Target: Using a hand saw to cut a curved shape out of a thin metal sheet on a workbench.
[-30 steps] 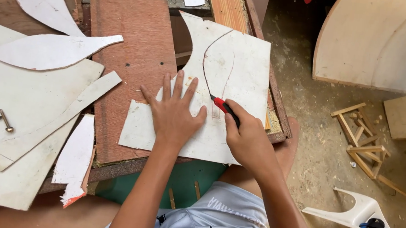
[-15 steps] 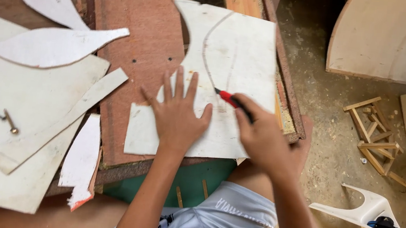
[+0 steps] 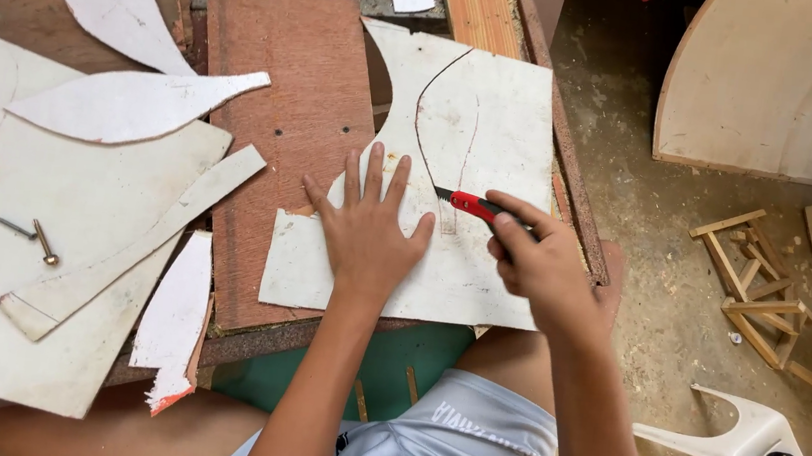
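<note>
sheet on board | screws left | stool right

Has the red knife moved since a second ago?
No, hardly: the red knife in the right hand stays at the lower end of the curved line on the white sheet.

left hand flat on white sheet, right hand gripping red knife

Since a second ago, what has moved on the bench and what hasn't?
The right hand has drawn the red utility knife down the pencilled curve on the white sheet, toward the person. The left hand stays spread flat on the sheet. Grip unchanged; offcuts and screws lie as before.
</note>
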